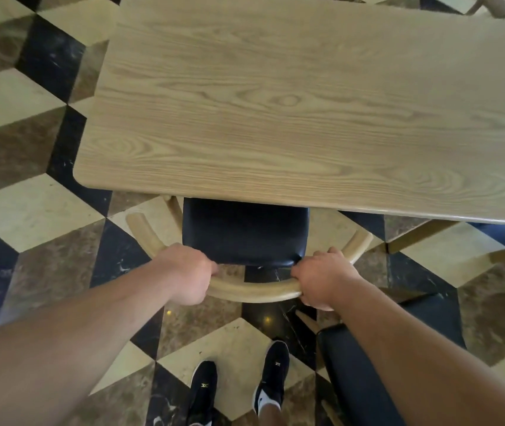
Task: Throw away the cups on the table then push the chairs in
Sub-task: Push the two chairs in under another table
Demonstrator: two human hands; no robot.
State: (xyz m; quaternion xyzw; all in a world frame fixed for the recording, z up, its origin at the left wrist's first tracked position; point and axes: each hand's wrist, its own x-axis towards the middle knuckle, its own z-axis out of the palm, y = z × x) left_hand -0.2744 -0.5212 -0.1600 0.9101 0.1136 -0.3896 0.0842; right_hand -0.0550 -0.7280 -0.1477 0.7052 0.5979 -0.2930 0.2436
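— Head view: where's the chair (pixel 245 232)?
— Seat partly under the desk (pixel 275 103). Left hand (pixel 188 273) and right hand (pixel 325 276) both curl around its curved wooden backrest (pixel 254 292).

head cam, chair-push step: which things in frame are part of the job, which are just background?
Job:
- chair, seat partly under the table
- left hand and right hand, both gripping its curved backrest
- table, no cups visible on it

Background:
- second dark seat at lower right
- shoes
- checkered floor
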